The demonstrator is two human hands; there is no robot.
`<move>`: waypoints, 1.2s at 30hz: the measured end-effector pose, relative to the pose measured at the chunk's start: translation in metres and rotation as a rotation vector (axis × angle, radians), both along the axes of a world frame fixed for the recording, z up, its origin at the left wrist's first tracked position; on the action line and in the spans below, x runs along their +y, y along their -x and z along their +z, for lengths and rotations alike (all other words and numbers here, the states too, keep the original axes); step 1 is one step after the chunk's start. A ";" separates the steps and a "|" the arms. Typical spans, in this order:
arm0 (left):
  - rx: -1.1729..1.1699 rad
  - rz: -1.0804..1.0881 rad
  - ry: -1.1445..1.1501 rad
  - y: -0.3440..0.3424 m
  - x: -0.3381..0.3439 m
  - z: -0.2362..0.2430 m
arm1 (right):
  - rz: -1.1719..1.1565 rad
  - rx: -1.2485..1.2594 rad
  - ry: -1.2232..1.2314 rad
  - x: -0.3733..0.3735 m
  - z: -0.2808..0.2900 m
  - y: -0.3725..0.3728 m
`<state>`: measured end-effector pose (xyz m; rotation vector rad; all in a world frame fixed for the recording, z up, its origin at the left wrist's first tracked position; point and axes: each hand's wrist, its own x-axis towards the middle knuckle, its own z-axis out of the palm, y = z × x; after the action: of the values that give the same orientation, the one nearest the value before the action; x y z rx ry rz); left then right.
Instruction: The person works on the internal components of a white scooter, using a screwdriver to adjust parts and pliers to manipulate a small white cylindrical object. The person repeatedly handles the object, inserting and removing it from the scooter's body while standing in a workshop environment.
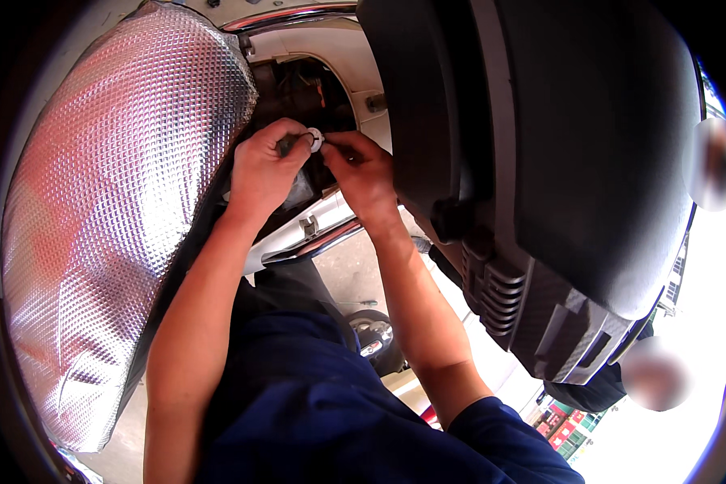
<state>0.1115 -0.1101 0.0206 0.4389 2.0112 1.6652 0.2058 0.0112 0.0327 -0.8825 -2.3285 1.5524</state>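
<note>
Both hands meet over an opening in a vehicle floor. Pinched between their fingertips is a small white round part (315,139), with a thin dark edge or loop beside it. My left hand (264,165) grips it from the left, thumb and fingers closed. From the other side my right hand (363,179) presses thumb and finger against it. What kind of part it is, I cannot make out. Beneath the hands lies the dark engine bay (286,93), with wiring and an orange bit showing. My hands cover part of that bay.
To the left stands a large panel covered in silver quilted foil (129,185). A black dashboard-like panel (597,145) with vents (496,294) rises close on the right. The white door sill (315,226) runs before me. Two blurred shapes appear at far right.
</note>
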 end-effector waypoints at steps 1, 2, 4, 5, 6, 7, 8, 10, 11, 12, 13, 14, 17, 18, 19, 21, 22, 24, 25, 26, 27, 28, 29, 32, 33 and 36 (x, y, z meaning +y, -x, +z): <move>-0.036 -0.010 -0.014 0.000 0.000 0.000 | -0.009 0.012 0.024 0.000 -0.001 -0.001; -0.071 -0.021 -0.028 0.000 0.000 0.000 | -0.019 0.023 0.048 0.001 -0.002 -0.002; -0.078 -0.026 -0.030 0.000 0.001 0.000 | -0.020 0.026 0.060 0.002 0.000 -0.002; -0.049 -0.021 -0.018 -0.001 0.001 0.002 | -0.011 0.018 0.049 0.001 0.002 -0.003; -0.019 -0.016 -0.006 -0.002 0.001 0.003 | -0.003 0.010 0.036 0.000 0.004 -0.003; -0.019 -0.011 -0.022 -0.003 0.002 0.000 | -0.011 0.012 0.064 0.000 0.004 -0.004; -0.019 -0.006 -0.038 -0.004 0.004 -0.006 | -0.019 0.014 0.091 0.000 0.003 -0.005; -0.043 -0.017 -0.045 -0.004 0.006 -0.007 | -0.031 0.011 0.125 0.000 0.002 -0.005; -0.066 -0.032 -0.035 -0.002 0.005 -0.006 | -0.035 0.006 0.131 0.000 0.002 -0.006; -0.090 -0.047 -0.027 -0.001 0.005 -0.005 | -0.039 0.000 0.138 0.001 0.002 -0.006; -0.032 -0.071 -0.050 0.000 0.005 -0.006 | -0.028 -0.014 0.118 0.001 0.004 -0.006; 0.027 -0.094 -0.074 0.002 0.004 -0.007 | -0.017 -0.028 0.099 0.001 0.005 -0.006; 0.103 -0.180 -0.015 0.005 0.001 -0.005 | -0.016 -0.023 0.077 0.001 0.002 -0.007; 0.113 -0.209 0.027 0.006 0.000 -0.004 | -0.018 -0.012 0.075 0.001 0.001 -0.007; 0.111 -0.178 -0.009 0.005 0.001 -0.005 | -0.025 -0.015 0.078 0.001 0.000 -0.007; 0.107 -0.115 -0.080 0.002 0.004 -0.009 | -0.037 -0.020 0.083 0.000 0.000 -0.007; 0.095 -0.092 -0.074 0.000 0.004 -0.009 | -0.039 -0.022 0.078 0.000 0.000 -0.007; 0.072 -0.050 -0.063 -0.004 0.007 -0.005 | -0.046 -0.025 0.065 -0.001 0.002 -0.007; 0.034 -0.068 -0.034 -0.005 0.008 -0.001 | -0.057 -0.010 0.074 0.000 0.001 -0.007; -0.004 -0.087 -0.006 -0.003 0.008 0.004 | -0.068 0.005 0.082 0.000 0.000 -0.007; -0.040 -0.104 0.024 -0.002 0.008 0.008 | -0.078 0.021 0.091 0.000 -0.001 -0.007; 0.007 -0.104 0.016 -0.002 0.008 0.007 | -0.065 0.003 0.097 0.002 -0.002 -0.008; 0.054 -0.104 0.009 -0.003 0.009 0.003 | -0.053 -0.014 0.103 0.003 -0.004 -0.010; 0.182 -0.092 0.038 -0.006 0.010 -0.010 | -0.016 -0.019 0.101 0.004 -0.003 -0.009; 0.220 -0.086 0.058 -0.006 0.010 -0.008 | -0.005 -0.014 0.099 0.004 -0.003 -0.010; 0.036 -0.060 0.047 -0.006 0.009 0.001 | -0.041 -0.004 0.068 0.004 -0.005 -0.012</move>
<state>0.1177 -0.1010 0.0213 0.5104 2.0386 1.5812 0.2176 0.0156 0.0279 -0.9442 -2.2579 1.6226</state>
